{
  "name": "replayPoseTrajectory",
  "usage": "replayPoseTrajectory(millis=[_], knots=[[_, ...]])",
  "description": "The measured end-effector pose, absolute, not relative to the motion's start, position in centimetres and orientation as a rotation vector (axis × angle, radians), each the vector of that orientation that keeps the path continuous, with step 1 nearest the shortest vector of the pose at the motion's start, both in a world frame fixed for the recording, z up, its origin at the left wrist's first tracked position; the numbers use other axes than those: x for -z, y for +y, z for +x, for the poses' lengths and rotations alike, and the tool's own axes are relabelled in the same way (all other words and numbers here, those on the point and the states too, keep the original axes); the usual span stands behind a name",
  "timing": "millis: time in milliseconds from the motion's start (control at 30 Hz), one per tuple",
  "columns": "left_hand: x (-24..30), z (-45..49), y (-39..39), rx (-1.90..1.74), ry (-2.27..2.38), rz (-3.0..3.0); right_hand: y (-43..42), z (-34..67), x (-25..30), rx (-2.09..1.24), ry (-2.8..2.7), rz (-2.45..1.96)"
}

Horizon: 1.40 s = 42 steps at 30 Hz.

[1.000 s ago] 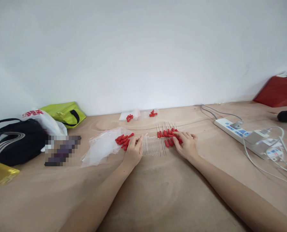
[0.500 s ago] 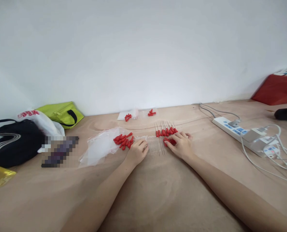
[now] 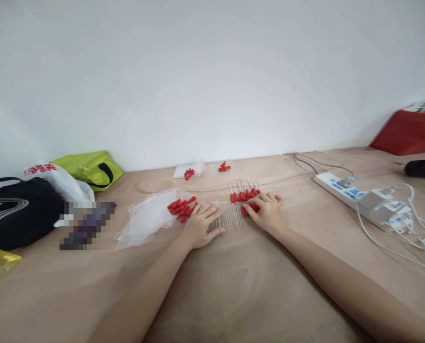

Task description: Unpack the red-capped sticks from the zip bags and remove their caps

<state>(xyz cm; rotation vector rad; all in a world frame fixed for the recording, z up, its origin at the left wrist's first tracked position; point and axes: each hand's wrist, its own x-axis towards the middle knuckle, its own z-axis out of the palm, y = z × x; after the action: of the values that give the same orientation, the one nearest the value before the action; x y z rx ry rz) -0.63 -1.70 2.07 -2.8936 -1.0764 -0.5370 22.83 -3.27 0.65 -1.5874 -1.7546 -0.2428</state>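
Observation:
Thin glass dropper tubes (image 3: 233,217) lie side by side in a row on the table. My left hand (image 3: 200,227) rests flat over the row's left end, fingers spread and thumb apart. My right hand (image 3: 269,214) is at the right end, its thumb and fingers closed around red rubber bulbs (image 3: 254,207), partly hidden under the fingers. Just beyond lies a row of droppers fitted with red bulbs (image 3: 241,196), tubes pointing away from me. A pile of loose red bulbs (image 3: 178,206) sits left of my left hand.
Clear zip bags (image 3: 146,220) lie left of the pile. Two small bags with red bulbs (image 3: 188,174) are near the wall. A white power strip (image 3: 336,186) with cables stands right. Dark (image 3: 30,212) and lime-green bags (image 3: 86,166) stand left.
My left hand has opened from a curled pose, spreading its fingers over the glass tubes and shifting slightly left. My right hand has stayed nearly in place at the red bulbs.

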Motion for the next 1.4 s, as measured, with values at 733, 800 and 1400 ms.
replayPoseTrajectory(millis=[733, 800, 1400], knots=[[-1.6, -0.7, -2.1, 0.696, -1.153, -2.798, 1.0, 17.3, -2.6, 0.187, -1.953, -2.061], [-1.6, -0.7, -2.2, 0.703, -1.149, -2.801, 0.8, 17.2, -2.4, 0.245, -1.985, -2.003], [-1.4, -0.7, -2.1, 0.692, -1.153, -2.778, -0.2, 18.7, -1.6, 0.26, -1.945, -1.901]])
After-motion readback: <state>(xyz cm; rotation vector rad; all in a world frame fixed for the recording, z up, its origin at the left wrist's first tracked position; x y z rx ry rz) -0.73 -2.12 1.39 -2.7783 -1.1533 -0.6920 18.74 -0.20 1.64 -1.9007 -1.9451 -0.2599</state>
